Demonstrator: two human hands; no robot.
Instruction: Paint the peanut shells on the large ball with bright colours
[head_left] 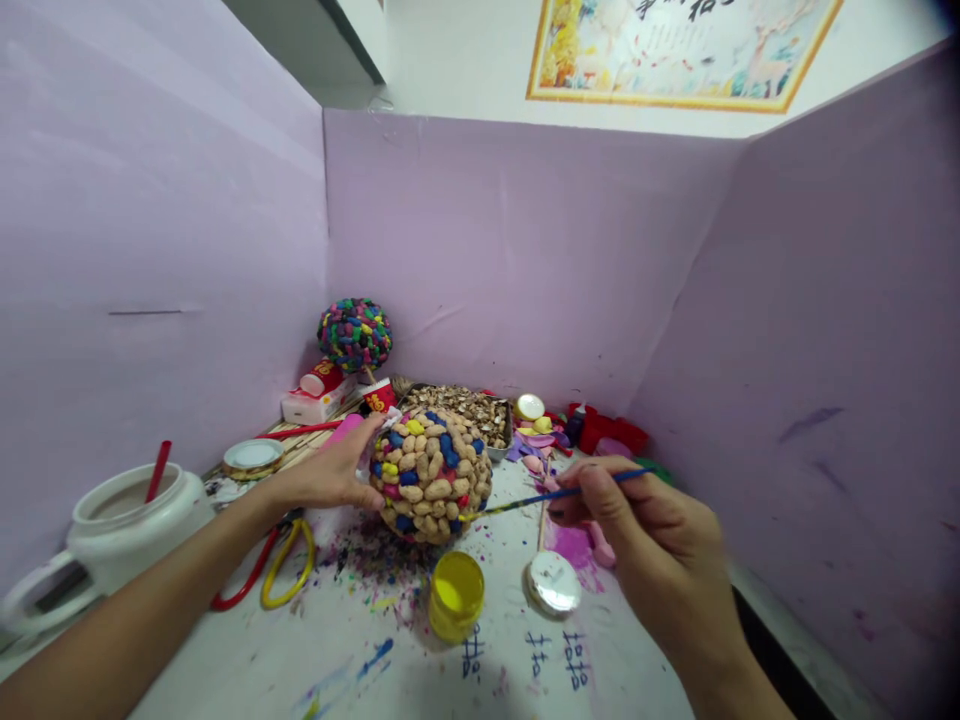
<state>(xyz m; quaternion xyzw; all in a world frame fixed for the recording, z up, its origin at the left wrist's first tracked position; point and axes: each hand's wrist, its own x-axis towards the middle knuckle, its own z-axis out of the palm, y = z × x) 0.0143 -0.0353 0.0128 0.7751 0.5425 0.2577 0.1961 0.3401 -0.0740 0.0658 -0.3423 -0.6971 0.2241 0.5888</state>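
Note:
My left hand grips the left side of a ball covered in peanut shells, some painted blue, yellow and pink. The ball rests on the paint-spattered table. My right hand pinches a thin blue paintbrush whose tip touches the ball's lower right side. An open jar of yellow paint stands just in front of the ball, with its lid lying to the right.
A fully painted peanut ball stands at the back left. A tray of loose peanut shells lies behind the ball. A white jug with a red stick is at left, red and yellow rings beside it. Purple partitions enclose the table.

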